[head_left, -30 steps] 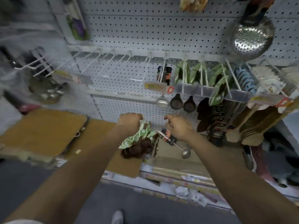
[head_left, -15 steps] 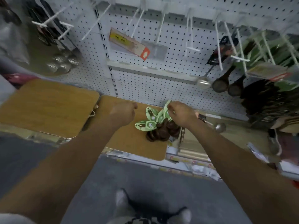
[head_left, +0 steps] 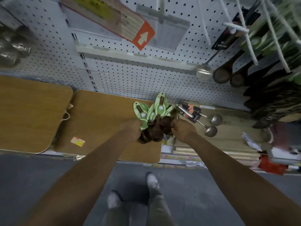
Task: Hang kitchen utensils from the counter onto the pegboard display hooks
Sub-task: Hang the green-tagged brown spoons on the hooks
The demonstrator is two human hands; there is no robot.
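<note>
Several wooden spoons (head_left: 153, 128) sit bunched between both hands, left hand (head_left: 132, 130) and right hand (head_left: 183, 129) gripping them; two ladles (head_left: 210, 124) beyond the right fingers also await hanging.

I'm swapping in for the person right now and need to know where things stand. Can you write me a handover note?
Left hand and right hand both grip the bunch of brown spoons with green cards, over the wooden board.
Two metal ladles lie on the counter to the right.
Done: one metal ladle and brown spoons already hang on the pegboard.
Left: hang this bunch, then the two ladles.
</note>
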